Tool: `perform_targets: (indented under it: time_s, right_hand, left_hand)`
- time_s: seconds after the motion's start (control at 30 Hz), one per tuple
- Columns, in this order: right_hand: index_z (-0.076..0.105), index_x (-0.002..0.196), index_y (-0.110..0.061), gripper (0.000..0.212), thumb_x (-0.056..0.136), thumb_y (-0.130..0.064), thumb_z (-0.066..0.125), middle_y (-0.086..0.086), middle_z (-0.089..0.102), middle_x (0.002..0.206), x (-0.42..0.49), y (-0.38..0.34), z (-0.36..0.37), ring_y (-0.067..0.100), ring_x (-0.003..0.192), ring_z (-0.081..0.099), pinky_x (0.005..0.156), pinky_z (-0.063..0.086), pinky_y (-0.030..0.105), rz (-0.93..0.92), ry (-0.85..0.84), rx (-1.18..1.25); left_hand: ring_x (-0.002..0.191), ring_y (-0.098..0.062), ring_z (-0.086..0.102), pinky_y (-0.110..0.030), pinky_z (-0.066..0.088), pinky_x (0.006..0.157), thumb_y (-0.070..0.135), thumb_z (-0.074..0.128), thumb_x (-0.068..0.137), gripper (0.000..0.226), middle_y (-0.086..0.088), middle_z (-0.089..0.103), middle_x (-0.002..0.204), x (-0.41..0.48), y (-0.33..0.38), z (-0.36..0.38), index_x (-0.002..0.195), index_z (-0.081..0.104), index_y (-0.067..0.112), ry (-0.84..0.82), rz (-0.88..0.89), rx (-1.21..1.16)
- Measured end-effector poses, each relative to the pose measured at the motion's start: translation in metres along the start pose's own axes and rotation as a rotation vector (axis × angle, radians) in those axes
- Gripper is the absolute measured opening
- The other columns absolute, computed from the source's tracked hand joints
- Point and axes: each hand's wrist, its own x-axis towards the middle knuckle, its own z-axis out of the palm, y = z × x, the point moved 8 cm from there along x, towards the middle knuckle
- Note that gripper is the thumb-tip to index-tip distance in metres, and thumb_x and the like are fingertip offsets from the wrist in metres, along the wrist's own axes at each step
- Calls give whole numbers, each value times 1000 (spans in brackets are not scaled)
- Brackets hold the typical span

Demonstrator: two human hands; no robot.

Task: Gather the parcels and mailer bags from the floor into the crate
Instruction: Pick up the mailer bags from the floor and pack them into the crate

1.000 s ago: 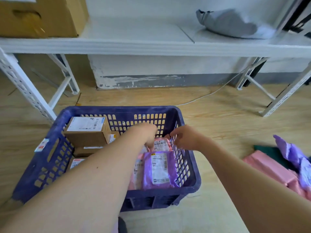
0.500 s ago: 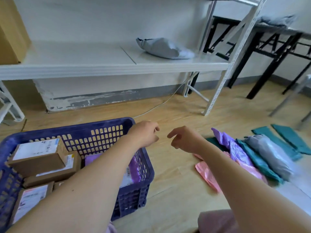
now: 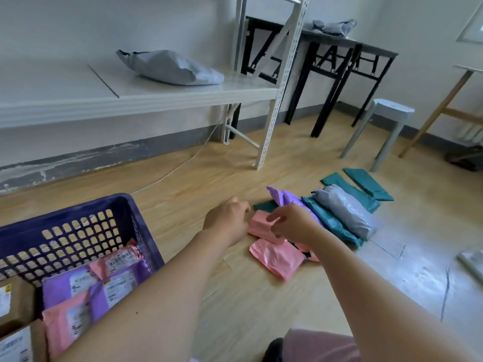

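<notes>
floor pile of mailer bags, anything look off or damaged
Nothing looks torn or spilled. The mailer bags just lie in a loose, overlapping heap on the wood floor, pink, purple, teal and grey, none squared up.

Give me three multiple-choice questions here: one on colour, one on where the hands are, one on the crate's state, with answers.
1. The crate is: A red; B blue; C yellow.
2. The left hand and right hand are: A at a pink mailer on the floor; B inside the crate; C raised overhead.
3. The crate is: A empty; B overturned; C partly filled.
Answers: 1 B, its lattice walls are dark blue. 2 A, both reach the pink mailer. 3 C, mailer bags and cardboard boxes lie inside.
</notes>
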Motion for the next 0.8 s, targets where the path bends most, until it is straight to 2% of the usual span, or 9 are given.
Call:
perform_targets:
  time_s: [0.07, 0.17, 0.3, 0.4, 0.57, 0.67, 0.8]
  right_hand:
    - [69, 108, -19, 29, 83, -9, 58, 1, 69, 94, 5, 19, -4, 18, 90, 64, 85, 51, 30, 35, 16, -31]
    - [70, 105, -21, 29, 83, -9, 56, 0, 69, 104, 16, 49, -10, 15, 87, 60, 84, 51, 28, 84, 42, -72]
    - [71, 100, -22, 29, 81, -8, 54, 0, 68, 108, 34, 86, -20, 13, 84, 55, 73, 42, 21, 164, 100, -115]
    - [72, 101, -22, 26, 83, -14, 54, 2, 68, 111, 51, 108, -22, 22, 99, 61, 81, 47, 26, 201, 107, -199]
    - [70, 107, -22, 29, 85, -13, 53, 0, 67, 116, 98, 125, 10, 22, 110, 59, 89, 45, 25, 185, 42, -200]
    - [70, 107, -17, 30, 84, -10, 52, 3, 66, 118, 120, 140, 49, 24, 113, 57, 93, 45, 27, 148, -60, -248]
    - [64, 119, -10, 35, 89, -9, 45, 7, 60, 126, 135, 167, 96, 25, 118, 54, 98, 44, 32, 143, -193, -381]
  left_hand:
    - [115, -25, 51, -33, 42, 83, 21, 49, 90, 39, -2, 45, 131, 8, 1, 12, 129, 50, 24, -47, 18, 7]
    - [118, -25, 48, -34, 41, 85, 21, 49, 90, 40, -3, 42, 134, 19, -3, 25, 129, 48, 24, -98, 24, 27]
    - [121, -25, 46, -34, 41, 90, 17, 47, 90, 42, -3, 41, 134, 35, -11, 42, 132, 46, 24, -139, 14, 49]
    - [123, -23, 44, -32, 40, 91, 16, 48, 90, 41, -3, 40, 134, 56, -4, 59, 130, 48, 24, -157, 22, 27]
    - [123, -19, 41, -31, 39, 91, 26, 50, 92, 36, 1, 41, 133, 96, 5, 118, 128, 50, 25, -195, 51, -9]
    - [122, -20, 40, -31, 40, 91, 21, 49, 91, 39, 1, 39, 135, 110, -5, 154, 130, 48, 24, -251, 28, -23]
    - [124, -23, 39, -35, 42, 94, 18, 51, 89, 45, -1, 37, 137, 124, -19, 189, 133, 44, 22, -301, -1, -4]
